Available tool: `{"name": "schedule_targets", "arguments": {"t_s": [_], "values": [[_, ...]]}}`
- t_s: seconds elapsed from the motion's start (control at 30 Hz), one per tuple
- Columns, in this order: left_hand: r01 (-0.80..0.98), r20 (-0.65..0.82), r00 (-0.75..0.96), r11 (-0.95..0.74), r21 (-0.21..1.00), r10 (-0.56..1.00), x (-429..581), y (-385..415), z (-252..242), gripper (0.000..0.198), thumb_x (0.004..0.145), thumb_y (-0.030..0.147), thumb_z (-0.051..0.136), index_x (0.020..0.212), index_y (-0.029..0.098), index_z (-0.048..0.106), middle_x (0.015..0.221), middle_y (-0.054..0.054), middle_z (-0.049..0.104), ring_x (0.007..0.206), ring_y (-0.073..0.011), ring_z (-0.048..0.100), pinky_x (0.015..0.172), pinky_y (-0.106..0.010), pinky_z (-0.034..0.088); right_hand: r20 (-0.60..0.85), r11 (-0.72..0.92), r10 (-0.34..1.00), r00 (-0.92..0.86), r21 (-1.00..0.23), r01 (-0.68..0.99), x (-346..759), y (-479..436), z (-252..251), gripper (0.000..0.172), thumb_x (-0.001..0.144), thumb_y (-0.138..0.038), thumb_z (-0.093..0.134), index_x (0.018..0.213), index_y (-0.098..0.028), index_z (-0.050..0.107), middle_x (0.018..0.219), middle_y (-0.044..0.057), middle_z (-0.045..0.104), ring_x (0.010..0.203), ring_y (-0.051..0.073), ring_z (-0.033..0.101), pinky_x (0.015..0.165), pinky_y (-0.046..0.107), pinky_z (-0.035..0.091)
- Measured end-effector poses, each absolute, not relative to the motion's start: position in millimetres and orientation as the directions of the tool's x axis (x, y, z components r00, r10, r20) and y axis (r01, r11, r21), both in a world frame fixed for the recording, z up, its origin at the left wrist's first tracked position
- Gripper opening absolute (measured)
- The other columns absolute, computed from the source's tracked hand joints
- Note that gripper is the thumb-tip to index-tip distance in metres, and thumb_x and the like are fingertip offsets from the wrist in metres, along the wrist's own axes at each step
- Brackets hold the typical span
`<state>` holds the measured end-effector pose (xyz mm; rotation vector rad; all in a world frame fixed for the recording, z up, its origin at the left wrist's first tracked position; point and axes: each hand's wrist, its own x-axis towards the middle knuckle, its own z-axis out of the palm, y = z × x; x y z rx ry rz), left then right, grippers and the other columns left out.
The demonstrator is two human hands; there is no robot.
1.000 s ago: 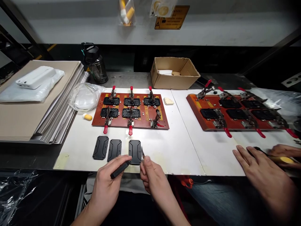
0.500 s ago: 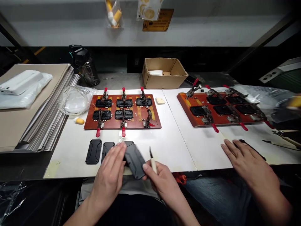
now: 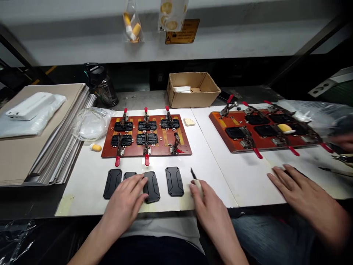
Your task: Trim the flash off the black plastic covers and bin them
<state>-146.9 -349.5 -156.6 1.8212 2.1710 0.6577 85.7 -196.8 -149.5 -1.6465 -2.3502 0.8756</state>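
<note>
My left hand (image 3: pixel 123 201) lies with its fingers over two matte black ribbed covers, one of them (image 3: pixel 151 187) beneath the fingertips and another (image 3: pixel 129 175) mostly hidden. A third cover (image 3: pixel 112 184) sits just left of it. My right hand (image 3: pixel 211 209) grips a small knife (image 3: pixel 195 180) with a pale handle and dark blade pointing up. It is nearest a fourth cover (image 3: pixel 174 181), not touching it. All the covers lie flat on a white table (image 3: pixel 82 184), below a red-brown fixture board (image 3: pixel 146 136) with red-handled toggle clamps.
A co-worker's hand (image 3: pixel 306 198) rests on the white table beside a second clamp board (image 3: pixel 264 129). Further back stand a cardboard box (image 3: pixel 193 90) and a dark bottle (image 3: pixel 101 86). Stacked sheets (image 3: pixel 52 129) and a clear plastic bag (image 3: pixel 91 124) lie to the left.
The cover held between my hands now lies flat among the others on the table. My hands have moved apart. A yellow item now sits on the right board.
</note>
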Motion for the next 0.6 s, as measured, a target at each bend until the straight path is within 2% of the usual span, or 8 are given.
{"name": "schedule_targets", "arguments": {"t_s": [0.07, 0.13, 0.2, 0.27, 0.37, 0.43, 0.5, 0.6], "values": [[0.819, 0.162, -0.388, 0.259, 0.513, 0.907, -178.2, -360.6, -148.8, 0.03, 0.097, 0.029, 0.049, 0.124, 0.024, 0.061, 0.125, -0.009, 0.066, 0.117, -0.0248, 0.06, 0.101, -0.036, 0.046, -0.144, 0.247, 0.929, -0.34, -0.441, 0.863, 90.1, -186.8, -149.2, 0.048, 0.101, -0.047, 0.026, 0.128, -0.02, 0.054, 0.117, 0.013, 0.062, 0.1, 0.029, 0.063, 0.078, 0.038, 0.048], [0.755, 0.207, -0.576, 0.418, 0.505, 0.79, -219.4, -364.4, -145.0, 0.024, 0.097, 0.031, 0.047, 0.111, 0.022, 0.065, 0.109, -0.008, 0.068, 0.1, -0.0239, 0.065, 0.089, -0.034, 0.049, -0.089, 0.267, 0.949, -0.301, -0.275, 0.924, 90.2, -175.7, -151.4, 0.051, 0.101, -0.04, 0.024, 0.136, -0.014, 0.05, 0.121, 0.016, 0.058, 0.106, 0.033, 0.06, 0.081, 0.042, 0.048], [0.705, 0.226, -0.689, 0.565, 0.429, 0.689, -264.5, -361.3, -146.9, 0.027, 0.096, 0.032, 0.046, 0.113, 0.02, 0.064, 0.106, -0.009, 0.067, 0.088, -0.0234, 0.065, 0.082, -0.035, 0.05, -0.073, 0.298, 0.949, -0.308, -0.117, 0.947, 86.1, -165.8, -154.7, 0.051, 0.101, -0.033, 0.024, 0.14, -0.009, 0.047, 0.121, 0.019, 0.057, 0.108, 0.036, 0.058, 0.082, 0.044, 0.048], [0.707, 0.201, -0.701, 0.63, 0.322, 0.684, -305.5, -354.8, -152.4, 0.034, 0.093, 0.029, 0.047, 0.123, 0.02, 0.06, 0.12, -0.012, 0.063, 0.093, -0.0252, 0.064, 0.086, -0.037, 0.049, -0.096, 0.337, 0.936, -0.339, -0.037, 0.941, 81.8, -158.6, -157.8, 0.05, 0.101, -0.03, 0.026, 0.139, -0.009, 0.049, 0.121, 0.019, 0.058, 0.106, 0.036, 0.058, 0.082, 0.045, 0.048], [0.765, 0.133, -0.64, 0.609, 0.211, 0.757, -340.9, -347.0, -157.9, 0.036, 0.088, 0.024, 0.05, 0.122, 0.019, 0.06, 0.126, -0.012, 0.061, 0.108, -0.029, 0.06, 0.095, -0.04, 0.045, -0.083, 0.376, 0.922, -0.377, -0.033, 0.926, 83.8, -155.8, -159.0, 0.046, 0.1, -0.033, 0.033, 0.135, -0.011, 0.054, 0.123, 0.018, 0.058, 0.108, 0.037, 0.058, 0.081, 0.047, 0.049], [0.764, 0.141, -0.642, 0.615, 0.196, 0.754, -337.6, -345.8, -154.8, 0.03, 0.088, 0.028, 0.051, 0.115, 0.018, 0.061, 0.117, -0.012, 0.064, 0.104, -0.0295, 0.06, 0.092, -0.04, 0.046, 0.015, 0.376, 0.926, -0.377, -0.124, 0.918, 91.1, -162.4, -155.8, 0.046, 0.1, -0.037, 0.036, 0.134, -0.012, 0.054, 0.124, 0.018, 0.058, 0.11, 0.037, 0.057, 0.084, 0.047, 0.049], [0.733, 0.163, -0.676, 0.63, 0.258, 0.719, -308.7, -346.6, -146.7, 0.029, 0.091, 0.039, 0.052, 0.111, 0.02, 0.061, 0.107, -0.008, 0.067, 0.091, -0.0259, 0.062, 0.081, -0.036, 0.048, 0.058, 0.359, 0.93, -0.362, -0.339, 0.869, 97.1, -178.3, -149.9, 0.043, 0.099, -0.041, 0.039, 0.13, -0.016, 0.057, 0.119, 0.016, 0.061, 0.107, 0.033, 0.06, 0.086, 0.044, 0.049], [0.695, 0.082, -0.594, 0.459, 0.554, 0.8, -225.3, -347.2, -133.5, 0.031, 0.088, 0.047, 0.062, 0.111, 0.026, 0.06, 0.098, -0.001, 0.066, 0.075, -0.0178, 0.06, 0.068, -0.029, 0.048, -0.181, 0.221, 0.84, -0.512, -0.748, 0.626, 93.1, -215.4, -141.3, 0.038, 0.1, -0.047, 0.043, 0.129, -0.026, 0.055, 0.1, 0.005, 0.066, 0.086, 0.021, 0.064, 0.078, 0.032, 0.051]]}}
